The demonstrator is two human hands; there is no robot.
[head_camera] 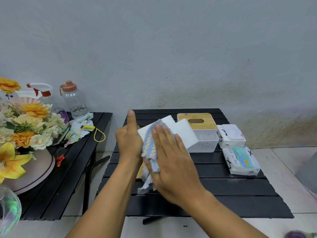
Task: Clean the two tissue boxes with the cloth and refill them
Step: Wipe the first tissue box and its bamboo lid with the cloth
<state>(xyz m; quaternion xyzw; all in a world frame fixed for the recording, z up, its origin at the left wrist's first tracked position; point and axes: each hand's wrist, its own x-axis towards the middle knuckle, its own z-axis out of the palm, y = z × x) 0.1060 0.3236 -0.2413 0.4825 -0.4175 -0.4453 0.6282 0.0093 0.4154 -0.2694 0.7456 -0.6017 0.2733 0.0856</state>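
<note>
We see the left hand (129,143) with its grip closed on the left edge of a white tissue box (183,131), thumb pointing up, the box tilted over the middle of the black counter (223,191). The right hand (173,158) lies flat, fingers straight, its grip released, pressing a blue-and-cream cloth (150,145) against the box's upper face. At 2 o'clock from it, just behind, stands the wooden-lidded tissue box (205,141), and at 3 o'clock lie a white tissue pack (230,135) and a printed tissue pack (241,160).
</note>
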